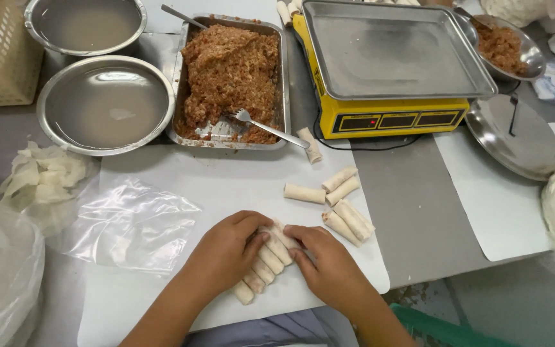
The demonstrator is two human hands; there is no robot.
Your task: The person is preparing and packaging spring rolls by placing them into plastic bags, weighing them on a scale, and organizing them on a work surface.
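1. Grey worktop (412,205) carried a white cutting sheet (226,186) as the rolling area, with a crumpled clear plastic film (130,225) lying on its left part.
2. Left hand (226,250) and right hand (329,263) rested on a diagonal row of rolled spring rolls (268,257) near the sheet's front edge; the fingers of both hands were curled and pressed onto the rolls from either side, touching them.
3. Loose finished rolls (342,205) lay in a small cluster just beyond the right hand, apart from the held row.
4. Steel tray of minced filling (229,71) stood behind the sheet, with a fork (271,128) resting in it.
5. Two round steel basins (105,103) holding cloudy liquid sat to the left of the tray.
6. Yellow weighing scale (387,115) with an empty steel pan stood to the right.
7. Pile of pale wrappers (43,173) lay at the left edge.
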